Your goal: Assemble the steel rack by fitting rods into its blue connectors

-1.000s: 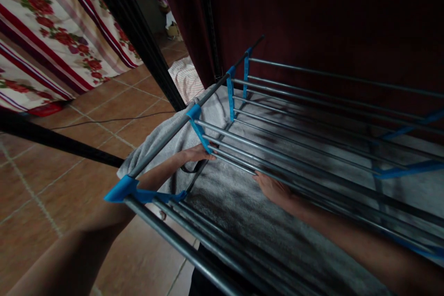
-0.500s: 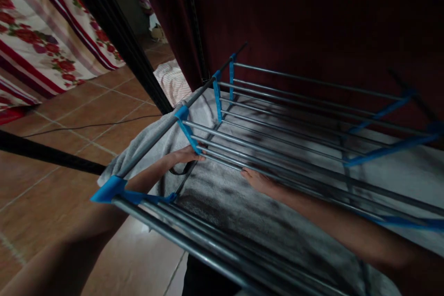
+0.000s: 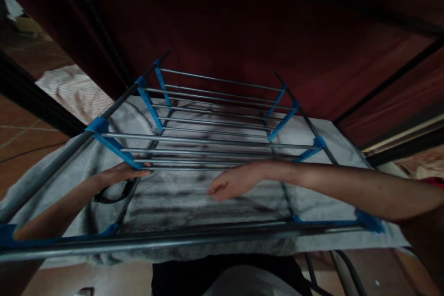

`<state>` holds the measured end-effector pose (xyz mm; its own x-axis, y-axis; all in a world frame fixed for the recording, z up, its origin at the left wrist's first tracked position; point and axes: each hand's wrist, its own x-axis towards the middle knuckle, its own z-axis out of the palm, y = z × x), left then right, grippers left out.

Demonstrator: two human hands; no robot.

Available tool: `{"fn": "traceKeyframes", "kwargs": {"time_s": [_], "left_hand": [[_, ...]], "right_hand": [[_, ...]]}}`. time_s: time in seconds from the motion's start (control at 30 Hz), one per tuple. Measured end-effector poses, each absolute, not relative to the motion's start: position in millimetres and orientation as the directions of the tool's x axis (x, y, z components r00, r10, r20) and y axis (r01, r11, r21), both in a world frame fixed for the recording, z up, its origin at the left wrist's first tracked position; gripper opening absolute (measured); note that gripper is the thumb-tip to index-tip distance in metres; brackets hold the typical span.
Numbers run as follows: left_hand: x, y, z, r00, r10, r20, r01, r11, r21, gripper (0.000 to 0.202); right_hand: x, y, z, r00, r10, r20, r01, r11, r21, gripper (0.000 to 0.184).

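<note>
A metal shoe rack with blue plastic brackets (image 3: 152, 106) and grey rods (image 3: 215, 141) lies on a grey towel-like cloth (image 3: 180, 194). My left hand (image 3: 130, 172) is closed around the lower end of a blue bracket at the rack's left side, where the thinner rods join it. My right hand (image 3: 234, 182) hovers over the cloth between two tiers, its fingers loosely curled and nothing seen in them. The right forearm passes across the rack's right side. A dark curved band (image 3: 114, 194) lies beside my left wrist.
A dark red curtain (image 3: 225, 32) hangs behind the rack. Dark frame posts (image 3: 38, 92) stand at the left and right. A striped cloth (image 3: 76, 90) lies at the left on tiled floor. The nearest tier of rods (image 3: 194, 238) crosses in front of my body.
The view has swung right, bringing the rack's whole right side into sight. My right hand has come off the lower rod toward me. The left hand keeps its place at the bracket.
</note>
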<state>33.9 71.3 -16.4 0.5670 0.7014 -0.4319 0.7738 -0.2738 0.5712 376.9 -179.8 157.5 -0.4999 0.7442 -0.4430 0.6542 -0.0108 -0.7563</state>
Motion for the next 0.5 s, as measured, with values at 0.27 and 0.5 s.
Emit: {"fn": "traceKeyframes", "kwargs": {"time_s": [0.27, 0.5], "left_hand": [[34, 72, -17, 0.514, 0.724, -0.460, 0.794, -0.199, 0.574, 0.095], [43, 70, -12, 0.445, 0.754, -0.484, 0.837, -0.158, 0.524, 0.100]], "right_hand": [[553, -301, 295, 0.350, 0.937, -0.005, 0.278, -0.109, -0.954, 0.036], [640, -376, 88, 0.778, 0.607, -0.162, 0.026, -0.289, -0.957, 0.037]]}}
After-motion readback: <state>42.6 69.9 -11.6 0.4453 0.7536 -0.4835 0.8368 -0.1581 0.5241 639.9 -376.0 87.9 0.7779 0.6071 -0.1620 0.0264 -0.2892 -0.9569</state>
